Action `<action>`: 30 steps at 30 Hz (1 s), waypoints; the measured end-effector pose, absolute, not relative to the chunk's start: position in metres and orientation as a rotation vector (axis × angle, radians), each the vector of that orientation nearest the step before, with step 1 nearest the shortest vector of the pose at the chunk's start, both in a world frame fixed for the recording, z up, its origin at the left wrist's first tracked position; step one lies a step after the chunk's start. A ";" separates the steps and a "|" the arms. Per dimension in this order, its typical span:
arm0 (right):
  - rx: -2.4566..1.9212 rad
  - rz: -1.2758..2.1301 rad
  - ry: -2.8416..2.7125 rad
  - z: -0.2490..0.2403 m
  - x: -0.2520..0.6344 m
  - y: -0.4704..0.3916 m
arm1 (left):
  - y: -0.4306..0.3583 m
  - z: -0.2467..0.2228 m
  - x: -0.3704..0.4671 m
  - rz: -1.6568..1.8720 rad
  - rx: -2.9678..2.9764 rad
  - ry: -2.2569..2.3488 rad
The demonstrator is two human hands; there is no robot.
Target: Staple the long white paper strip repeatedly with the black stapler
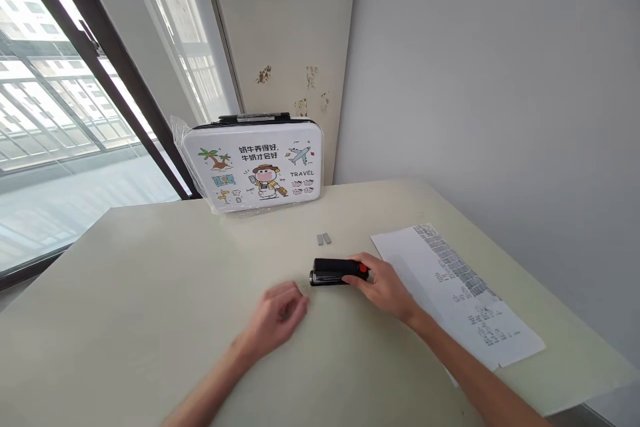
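Closest to the camera in the head view, the bare left forearm and right forearm reach in over a pale, smooth-topped table. At the end of the right one, the right hand holds a slim black stapler with a red round spot near one end. Its thumb lies along the near side and its fingers are on the far side, clamped on the red-spotted end.

The stapler is at the middle of the table, ahead of the hands' wrists. Its long axis runs nearly sideways across the view; the metal-tipped end points left, toward the person's left side, and the red-spotted end points right. Just left of and nearer than that tip, the left hand is loosely curled, with a gap inside the bend of thumb and fingers; whether their tips touch, I cannot tell.

Beyond the stapler lie two small grey bars, side by side. To the right is white printed paper, partly under the right forearm in view. Farther back, a white cartoon-printed case in clear plastic stands upright before a worn, pale cabinet.
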State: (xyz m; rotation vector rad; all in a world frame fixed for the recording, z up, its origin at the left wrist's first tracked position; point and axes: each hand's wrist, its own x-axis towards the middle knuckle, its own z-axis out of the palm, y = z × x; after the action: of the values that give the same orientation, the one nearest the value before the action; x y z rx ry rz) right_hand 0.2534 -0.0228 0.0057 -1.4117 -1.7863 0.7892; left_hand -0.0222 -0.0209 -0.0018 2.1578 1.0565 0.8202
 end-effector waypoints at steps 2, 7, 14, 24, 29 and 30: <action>-1.374 0.826 -1.812 0.001 0.239 -0.017 | -0.014 -0.001 -0.037 0.885 1.936 1.271; -1.345 0.910 -1.788 -0.012 0.228 -0.011 | -0.002 -0.003 -0.048 0.941 1.726 1.453; -1.333 1.018 -1.607 -0.030 0.235 -0.012 | -0.002 -0.005 -0.046 0.967 1.604 1.549; -1.377 0.883 -1.594 -0.038 0.225 -0.014 | 0.003 -0.001 -0.054 1.253 1.521 1.686; -1.370 0.896 -1.601 -0.035 0.227 -0.014 | 0.002 0.000 -0.054 1.197 1.515 1.662; -1.353 0.896 -1.624 -0.034 0.228 -0.014 | 0.001 0.000 -0.054 1.189 1.508 1.652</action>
State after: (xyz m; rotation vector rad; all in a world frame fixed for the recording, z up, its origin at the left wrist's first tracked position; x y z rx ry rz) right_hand 0.2278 -0.0141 -0.0342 -1.3532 -1.6243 0.8965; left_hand -0.0536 0.0012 0.0000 1.5082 1.6517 1.1894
